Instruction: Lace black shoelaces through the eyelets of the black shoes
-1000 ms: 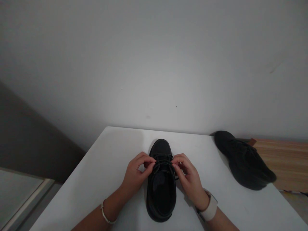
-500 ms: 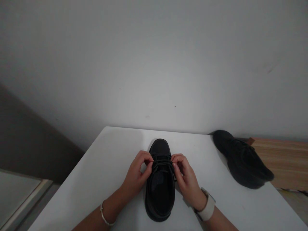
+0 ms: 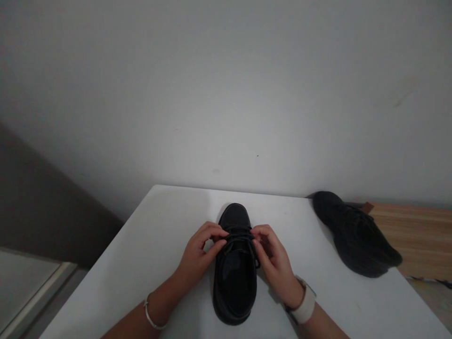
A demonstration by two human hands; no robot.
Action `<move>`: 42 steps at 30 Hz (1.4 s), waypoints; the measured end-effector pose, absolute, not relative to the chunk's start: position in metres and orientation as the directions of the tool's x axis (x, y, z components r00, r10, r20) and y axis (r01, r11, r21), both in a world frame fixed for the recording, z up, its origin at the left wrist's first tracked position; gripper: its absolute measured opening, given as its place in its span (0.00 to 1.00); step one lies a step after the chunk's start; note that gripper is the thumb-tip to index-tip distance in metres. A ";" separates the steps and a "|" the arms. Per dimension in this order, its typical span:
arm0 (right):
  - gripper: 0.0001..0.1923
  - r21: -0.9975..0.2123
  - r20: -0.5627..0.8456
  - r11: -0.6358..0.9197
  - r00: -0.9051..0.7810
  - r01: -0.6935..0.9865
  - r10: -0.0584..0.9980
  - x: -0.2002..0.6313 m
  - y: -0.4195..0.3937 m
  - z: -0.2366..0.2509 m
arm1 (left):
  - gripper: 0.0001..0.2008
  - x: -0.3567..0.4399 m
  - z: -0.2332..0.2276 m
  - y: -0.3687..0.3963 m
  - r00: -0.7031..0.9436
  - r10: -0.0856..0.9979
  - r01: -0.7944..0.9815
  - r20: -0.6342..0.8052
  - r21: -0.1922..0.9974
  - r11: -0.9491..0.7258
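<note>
A black lace-up shoe (image 3: 233,292) stands upright on the white table, its toe pointing away from me and its opening towards me. From the left, my left hand (image 3: 199,249) pinches at the black shoelace (image 3: 240,237) where it crosses the tongue. On the opposite side my right hand (image 3: 273,256) has thumb and forefinger closed on the lace at the shoe's right edge. A piece of lace hangs beside the shoe, below the right fingertips. The exact grip on the thin dark lace is hard to make out.
A second black shoe (image 3: 353,235) sits at the right on the white table (image 3: 155,226), near a wood-grain board (image 3: 416,235). A pale wall (image 3: 226,103) rises behind the table's back edge. At the lower left is a light-coloured surface (image 3: 24,282).
My left fingertips have shifted slightly right, further over the lacing. My right hand and both shoes have stayed nearly in place.
</note>
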State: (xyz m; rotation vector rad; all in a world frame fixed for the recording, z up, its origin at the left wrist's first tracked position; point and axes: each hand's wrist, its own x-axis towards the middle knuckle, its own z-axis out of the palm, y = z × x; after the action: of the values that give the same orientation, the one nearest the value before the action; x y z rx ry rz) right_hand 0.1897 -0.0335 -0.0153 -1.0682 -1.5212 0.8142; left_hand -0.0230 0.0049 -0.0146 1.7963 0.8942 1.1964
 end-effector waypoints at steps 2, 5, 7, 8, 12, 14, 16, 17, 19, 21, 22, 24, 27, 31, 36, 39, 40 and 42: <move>0.06 -0.899 0.382 0.384 -0.053 0.210 0.923 0.190 -0.032 -0.013 | 0.04 -0.024 -0.015 0.005 0.299 0.871 0.117 0.389 0.891 -0.438; 0.05 -0.897 0.380 0.379 -0.038 0.227 0.924 0.191 -0.031 -0.012 | 0.03 -0.023 -0.013 0.004 0.278 0.880 0.131 0.384 0.893 -0.431; 0.05 -0.901 0.372 0.368 -0.026 0.232 0.928 0.190 -0.031 -0.013 | 0.03 -0.021 -0.011 0.003 0.275 0.885 0.152 0.376 0.892 -0.426; 0.05 -0.902 0.370 0.365 -0.022 0.230 0.929 0.190 -0.031 -0.014 | 0.03 -0.020 -0.010 0.003 0.279 0.886 0.161 0.371 0.892 -0.423; 0.03 -0.907 0.374 0.369 -0.012 0.205 0.927 0.189 -0.032 -0.018 | 0.04 -0.019 -0.009 0.003 0.311 0.884 0.182 0.350 0.891 -0.416; 0.03 -0.906 0.380 0.376 -0.016 0.197 0.925 0.189 -0.032 -0.019 | 0.04 -0.019 -0.009 0.003 0.330 0.878 0.183 0.347 0.888 -0.421; 0.03 -0.904 0.385 0.381 -0.021 0.194 0.923 0.188 -0.033 -0.020 | 0.04 -0.019 -0.009 0.003 0.346 0.871 0.179 0.348 0.887 -0.426; 0.03 -0.903 0.386 0.383 -0.023 0.194 0.922 0.188 -0.033 -0.019 | 0.04 -0.019 -0.008 0.003 0.350 0.869 0.176 0.350 0.887 -0.428; 0.03 -0.904 0.383 0.380 -0.024 0.197 0.923 0.188 -0.033 -0.018 | 0.04 -0.020 -0.007 0.003 0.354 0.867 0.168 0.351 0.888 -0.428; 0.04 -0.908 0.371 0.366 -0.014 0.205 0.928 0.188 -0.033 -0.017 | 0.03 -0.020 -0.007 0.002 0.352 0.868 0.155 0.352 0.892 -0.425; 0.04 -0.912 0.358 0.352 -0.009 0.211 0.934 0.188 -0.033 -0.017 | 0.03 -0.020 -0.007 0.002 0.351 0.868 0.149 0.350 0.895 -0.421; 0.05 -0.922 0.325 0.319 -0.006 0.218 0.946 0.189 -0.033 -0.016 | 0.03 -0.022 -0.008 0.002 0.352 0.869 0.135 0.348 0.900 -0.415; 0.06 -0.937 0.288 0.286 -0.020 0.200 0.958 0.189 -0.032 -0.016 | 0.04 -0.023 -0.011 0.004 0.349 0.870 0.119 0.348 0.905 -0.409; 0.06 -0.943 0.283 0.285 -0.036 0.170 0.958 0.190 -0.031 -0.016 | 0.03 -0.024 -0.014 0.006 0.333 0.871 0.121 0.361 0.900 -0.419; 0.05 -0.925 0.333 0.331 -0.024 0.185 0.943 0.189 -0.031 -0.018 | 0.03 -0.022 -0.011 0.003 0.326 0.869 0.149 0.373 0.887 -0.437; 0.04 -0.914 0.363 0.360 -0.022 0.188 0.932 0.188 -0.032 -0.020 | 0.04 -0.020 -0.011 0.003 0.312 0.869 0.143 0.384 0.885 -0.442; 0.04 -0.911 0.370 0.368 -0.023 0.185 0.929 0.188 -0.032 -0.021 | 0.04 -0.019 -0.011 0.003 0.310 0.870 0.135 0.383 0.888 -0.439; 0.03 -0.907 0.383 0.380 -0.019 0.180 0.923 0.188 -0.032 -0.022 | 0.04 -0.019 -0.012 0.003 0.306 0.876 0.118 0.372 0.898 -0.423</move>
State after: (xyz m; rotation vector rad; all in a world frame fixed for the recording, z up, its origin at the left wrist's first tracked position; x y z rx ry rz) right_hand 0.1875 -0.0317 -0.0216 -1.0436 -1.4868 0.8092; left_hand -0.0187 0.0033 -0.0119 1.7691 0.8961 1.1871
